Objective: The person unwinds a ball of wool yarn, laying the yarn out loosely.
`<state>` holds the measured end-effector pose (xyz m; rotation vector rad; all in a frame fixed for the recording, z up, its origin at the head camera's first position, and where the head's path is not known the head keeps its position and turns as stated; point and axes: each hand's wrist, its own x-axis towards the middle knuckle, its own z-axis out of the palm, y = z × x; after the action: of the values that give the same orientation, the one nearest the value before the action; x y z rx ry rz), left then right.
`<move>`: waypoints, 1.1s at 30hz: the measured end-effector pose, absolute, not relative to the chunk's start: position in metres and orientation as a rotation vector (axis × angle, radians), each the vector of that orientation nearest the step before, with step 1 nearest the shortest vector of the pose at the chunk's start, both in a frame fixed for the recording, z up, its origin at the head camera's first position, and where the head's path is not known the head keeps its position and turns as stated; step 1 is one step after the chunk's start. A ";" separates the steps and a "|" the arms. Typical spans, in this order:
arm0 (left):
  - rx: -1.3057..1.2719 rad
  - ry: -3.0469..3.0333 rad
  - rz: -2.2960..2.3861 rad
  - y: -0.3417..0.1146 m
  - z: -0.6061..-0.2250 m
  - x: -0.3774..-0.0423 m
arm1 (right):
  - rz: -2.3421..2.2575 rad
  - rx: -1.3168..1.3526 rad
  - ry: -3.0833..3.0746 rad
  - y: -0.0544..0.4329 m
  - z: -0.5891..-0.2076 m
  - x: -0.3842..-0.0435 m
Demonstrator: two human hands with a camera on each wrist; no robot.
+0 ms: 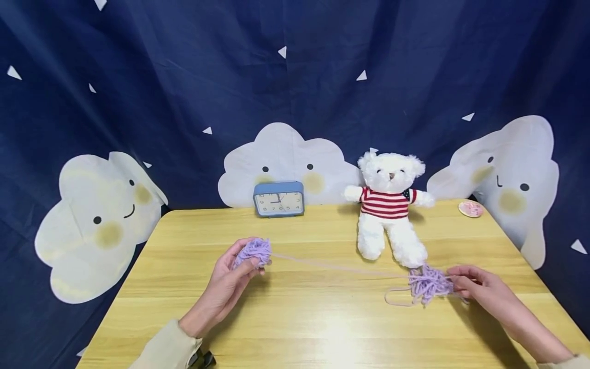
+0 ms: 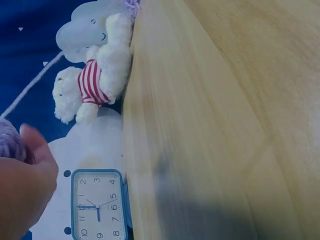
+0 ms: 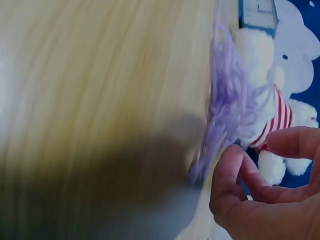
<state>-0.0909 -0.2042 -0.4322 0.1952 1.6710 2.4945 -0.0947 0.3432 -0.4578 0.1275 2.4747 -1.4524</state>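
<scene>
My left hand (image 1: 232,282) grips a small wound ball of lilac yarn (image 1: 256,251) above the table, thumb across its front. In the left wrist view only part of that yarn ball (image 2: 11,142) shows, beside the left hand (image 2: 27,187). A single strand (image 1: 332,265) runs from the ball across to a loose lilac yarn tangle (image 1: 428,284) at the right. My right hand (image 1: 484,292) is at the tangle's right edge. The right wrist view shows the right hand (image 3: 265,185) with bent fingers and thumb apart, close to the yarn tangle (image 3: 230,95).
A white teddy bear (image 1: 389,205) in a striped shirt sits just behind the tangle. Further left stands a blue alarm clock (image 1: 278,200). A round pink item (image 1: 470,209) lies near the back right corner of the wooden table (image 1: 295,323). Behind hangs a dark blue curtain (image 1: 184,102).
</scene>
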 end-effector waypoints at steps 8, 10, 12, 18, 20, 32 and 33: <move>0.214 1.711 2.438 -0.199 -0.431 -0.092 | -1.414 0.130 2.657 0.319 -0.450 -0.086; 0.207 1.695 2.430 -0.198 -0.430 -0.092 | -1.469 0.164 2.742 0.309 -0.448 -0.082; 0.236 1.647 2.432 -0.199 -0.430 -0.092 | -1.594 0.188 2.767 0.297 -0.447 -0.081; 0.498 1.338 2.430 -0.205 -0.430 -0.093 | -1.977 0.097 2.481 0.253 -0.444 -0.085; 0.548 1.280 2.413 -0.206 -0.430 -0.093 | -1.977 0.057 2.374 0.238 -0.443 -0.087; 0.516 1.372 2.386 -0.200 -0.428 -0.092 | -1.843 -0.355 1.958 0.178 -0.440 -0.097; 0.490 1.402 2.388 -0.198 -0.428 -0.092 | -1.849 -0.386 1.918 0.175 -0.440 -0.098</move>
<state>-0.0916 -0.1983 -0.4280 0.4897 1.4021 2.3882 -0.0981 0.1747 -0.4402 -0.3860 1.9183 -1.8491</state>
